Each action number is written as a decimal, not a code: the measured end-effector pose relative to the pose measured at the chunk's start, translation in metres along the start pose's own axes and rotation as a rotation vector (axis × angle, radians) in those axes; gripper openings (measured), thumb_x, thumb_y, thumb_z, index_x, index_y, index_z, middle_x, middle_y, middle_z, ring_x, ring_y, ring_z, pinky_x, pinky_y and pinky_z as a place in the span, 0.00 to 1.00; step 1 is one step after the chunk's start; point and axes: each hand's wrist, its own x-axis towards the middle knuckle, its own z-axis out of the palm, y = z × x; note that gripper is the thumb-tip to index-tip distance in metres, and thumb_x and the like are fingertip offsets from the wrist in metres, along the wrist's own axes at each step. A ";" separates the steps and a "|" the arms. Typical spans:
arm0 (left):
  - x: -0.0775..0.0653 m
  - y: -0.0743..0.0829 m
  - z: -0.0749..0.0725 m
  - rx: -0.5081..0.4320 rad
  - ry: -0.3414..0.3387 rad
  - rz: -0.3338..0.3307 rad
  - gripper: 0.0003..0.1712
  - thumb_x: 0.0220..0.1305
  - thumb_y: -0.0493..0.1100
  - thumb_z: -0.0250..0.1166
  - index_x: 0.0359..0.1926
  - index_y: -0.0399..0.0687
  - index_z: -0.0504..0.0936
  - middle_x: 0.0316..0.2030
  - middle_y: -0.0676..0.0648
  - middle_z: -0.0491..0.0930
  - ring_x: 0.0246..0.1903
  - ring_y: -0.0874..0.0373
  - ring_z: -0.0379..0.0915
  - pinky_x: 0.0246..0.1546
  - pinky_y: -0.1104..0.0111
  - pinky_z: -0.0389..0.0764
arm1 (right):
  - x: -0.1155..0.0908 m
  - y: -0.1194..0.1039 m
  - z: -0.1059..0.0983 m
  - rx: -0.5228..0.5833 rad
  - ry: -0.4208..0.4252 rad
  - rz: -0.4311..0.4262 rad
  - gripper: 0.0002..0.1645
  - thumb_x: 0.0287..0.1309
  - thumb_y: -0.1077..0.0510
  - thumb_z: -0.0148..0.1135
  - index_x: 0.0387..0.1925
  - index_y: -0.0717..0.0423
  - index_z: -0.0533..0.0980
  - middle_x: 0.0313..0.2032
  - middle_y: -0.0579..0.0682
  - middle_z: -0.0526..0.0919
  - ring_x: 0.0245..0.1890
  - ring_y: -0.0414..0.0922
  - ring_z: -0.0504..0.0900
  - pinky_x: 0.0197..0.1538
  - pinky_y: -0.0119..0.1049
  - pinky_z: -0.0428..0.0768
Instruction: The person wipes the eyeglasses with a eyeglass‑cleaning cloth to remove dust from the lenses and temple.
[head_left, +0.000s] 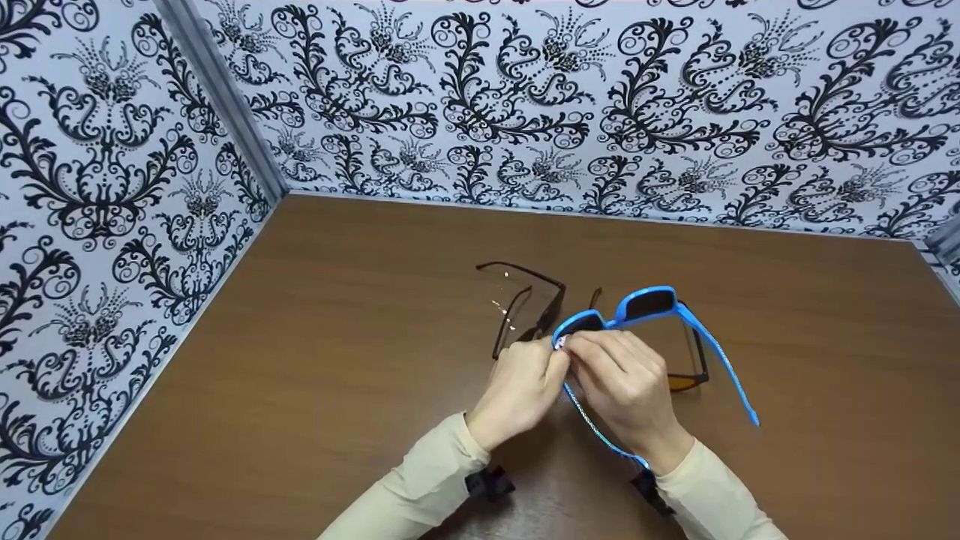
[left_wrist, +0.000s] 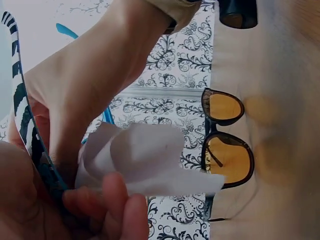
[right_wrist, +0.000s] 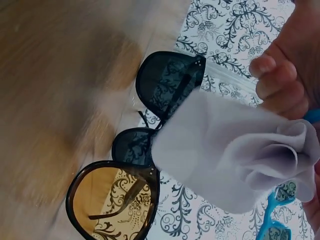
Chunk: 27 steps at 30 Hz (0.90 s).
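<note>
Both hands meet over the table at a pair of blue-framed sunglasses (head_left: pixel 651 301) with dark lenses. My left hand (head_left: pixel 521 390) grips the frame at its left end, by the hinge. One temple arm (left_wrist: pixel 22 110) shows a black-and-white striped inner side in the left wrist view. My right hand (head_left: pixel 626 379) pinches a pale cloth (right_wrist: pixel 215 150) against that same end of the frame. Only a small bit of cloth shows between the fingers in the head view; its loose folds hang below the hands. The far lens stands clear of both hands.
Dark sunglasses (head_left: pixel 553 309) lie on the brown table (head_left: pixel 360 330) just beyond my left hand. Amber-lensed glasses (left_wrist: pixel 229 157) lie beyond my right hand, partly hidden by it in the head view. Black-and-white patterned walls (head_left: pixel 525 97) border the table at the back and left.
</note>
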 end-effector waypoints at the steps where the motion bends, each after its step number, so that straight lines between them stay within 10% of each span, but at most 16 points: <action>1: 0.000 0.000 0.000 -0.003 0.005 0.005 0.15 0.65 0.39 0.50 0.19 0.48 0.69 0.16 0.56 0.62 0.19 0.60 0.64 0.15 0.70 0.67 | -0.001 0.000 0.000 -0.002 -0.009 0.004 0.13 0.65 0.59 0.59 0.29 0.63 0.81 0.28 0.52 0.83 0.23 0.49 0.81 0.28 0.41 0.78; 17: -0.004 -0.001 -0.001 0.240 -0.076 0.019 0.16 0.61 0.42 0.52 0.16 0.50 0.67 0.13 0.54 0.65 0.12 0.56 0.68 0.10 0.62 0.69 | -0.010 0.008 -0.004 -0.144 -0.009 0.097 0.12 0.66 0.60 0.56 0.31 0.64 0.80 0.30 0.56 0.82 0.26 0.52 0.80 0.28 0.44 0.77; 27: 0.000 -0.004 0.001 -0.024 -0.074 0.060 0.13 0.64 0.36 0.50 0.23 0.44 0.74 0.16 0.57 0.61 0.18 0.62 0.63 0.15 0.72 0.65 | -0.006 -0.001 0.000 0.033 0.011 0.017 0.09 0.64 0.63 0.59 0.30 0.64 0.80 0.30 0.53 0.82 0.26 0.50 0.80 0.32 0.40 0.79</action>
